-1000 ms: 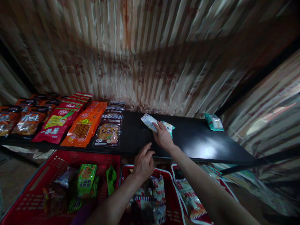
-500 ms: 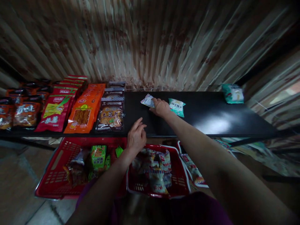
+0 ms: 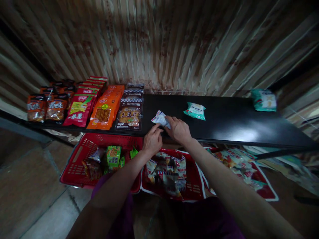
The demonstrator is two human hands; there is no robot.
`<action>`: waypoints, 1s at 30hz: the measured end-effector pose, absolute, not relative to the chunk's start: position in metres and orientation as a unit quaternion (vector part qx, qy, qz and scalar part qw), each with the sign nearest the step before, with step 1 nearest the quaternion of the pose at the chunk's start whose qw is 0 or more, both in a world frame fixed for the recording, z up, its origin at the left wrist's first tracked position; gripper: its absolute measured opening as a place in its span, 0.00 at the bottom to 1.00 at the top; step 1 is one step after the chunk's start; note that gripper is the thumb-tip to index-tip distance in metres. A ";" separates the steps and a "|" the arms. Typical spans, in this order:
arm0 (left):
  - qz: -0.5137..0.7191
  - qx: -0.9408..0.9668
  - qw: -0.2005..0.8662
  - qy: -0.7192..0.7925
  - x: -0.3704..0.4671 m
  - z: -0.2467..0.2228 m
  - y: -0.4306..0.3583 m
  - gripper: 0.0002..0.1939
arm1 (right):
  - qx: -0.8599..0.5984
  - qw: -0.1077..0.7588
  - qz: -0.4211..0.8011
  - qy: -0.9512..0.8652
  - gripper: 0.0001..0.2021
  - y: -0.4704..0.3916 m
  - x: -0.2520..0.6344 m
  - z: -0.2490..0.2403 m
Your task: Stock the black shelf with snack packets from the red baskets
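Note:
A small white packet with a red-and-blue striped edge (image 3: pixel 160 119) lies near the front of the black shelf (image 3: pixel 224 129). My right hand (image 3: pixel 178 129) is closed on its right end. The fingertips of my left hand (image 3: pixel 153 141) reach the packet's lower left edge; the hand is partly curled, and whether it grips the packet cannot be made out. To the right of my right hand lies a teal and white packet (image 3: pixel 195 111). Left of my hands sit dark potato-slice packets (image 3: pixel 129 114).
Orange packets (image 3: pixel 106 109), red packets (image 3: pixel 81 106) and dark-topped snack bags (image 3: pixel 56 109) line the shelf's left part. Another teal packet (image 3: pixel 264 99) sits far right. Below are red baskets (image 3: pixel 79 166) with snacks, including striped packets (image 3: pixel 169 176). A curtain hangs behind.
My view has shifted left. The striped packet and my right hand have come toward the shelf's front edge, and my left hand has moved up to the packet.

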State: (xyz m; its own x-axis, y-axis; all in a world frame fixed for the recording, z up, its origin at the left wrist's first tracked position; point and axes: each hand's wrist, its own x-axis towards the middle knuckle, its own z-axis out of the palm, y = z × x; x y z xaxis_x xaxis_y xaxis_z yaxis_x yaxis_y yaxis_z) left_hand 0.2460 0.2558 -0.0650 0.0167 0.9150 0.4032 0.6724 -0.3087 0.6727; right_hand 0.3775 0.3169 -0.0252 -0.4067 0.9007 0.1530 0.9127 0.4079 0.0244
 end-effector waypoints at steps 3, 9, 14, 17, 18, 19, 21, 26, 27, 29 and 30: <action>0.428 0.679 0.154 0.576 0.246 -0.063 0.253 0.16 | -0.558 0.066 -0.043 -0.826 0.22 0.302 0.379 -0.024; 0.491 0.675 0.121 0.538 0.252 -0.057 0.247 0.18 | -0.594 0.201 0.085 -0.774 0.22 0.295 0.391 -0.021; 0.537 0.628 0.134 0.546 0.262 -0.051 0.245 0.19 | -0.573 0.449 0.365 -0.580 0.30 0.287 0.402 -0.019; 0.562 0.596 0.191 0.541 0.269 -0.050 0.249 0.20 | -0.481 0.526 0.563 -0.419 0.29 0.275 0.407 -0.019; 0.567 0.584 0.222 0.537 0.271 -0.049 0.250 0.20 | -0.458 0.522 0.608 -0.384 0.27 0.271 0.409 -0.020; 0.571 0.569 0.260 0.532 0.273 -0.049 0.251 0.21 | -0.442 0.510 0.644 -0.361 0.25 0.268 0.411 -0.021; 0.576 0.530 0.354 0.513 0.276 -0.049 0.253 0.21 | -0.430 0.476 0.690 -0.335 0.22 0.264 0.414 -0.025; 0.572 0.435 0.531 0.450 0.283 -0.050 0.256 0.19 | -0.433 0.429 0.735 -0.297 0.20 0.263 0.419 -0.030; 0.579 0.414 0.546 0.442 0.284 -0.050 0.257 0.18 | -0.431 0.427 0.739 -0.292 0.19 0.263 0.421 -0.029; 0.596 0.379 0.561 0.432 0.287 -0.051 0.259 0.18 | -0.423 0.430 0.744 -0.288 0.18 0.260 0.425 -0.027; 0.605 0.366 0.560 0.432 0.288 -0.051 0.260 0.18 | -0.421 0.435 0.743 -0.285 0.19 0.258 0.427 -0.027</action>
State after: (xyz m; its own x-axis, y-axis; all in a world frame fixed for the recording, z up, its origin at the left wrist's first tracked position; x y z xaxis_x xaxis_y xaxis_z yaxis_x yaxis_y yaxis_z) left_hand 0.2884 0.2599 -0.0515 -0.1040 0.9937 -0.0412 -0.3616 0.0008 0.9323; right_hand 0.4270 0.2582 -0.0270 -0.2674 0.8864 -0.3778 -0.4057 -0.4592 -0.7903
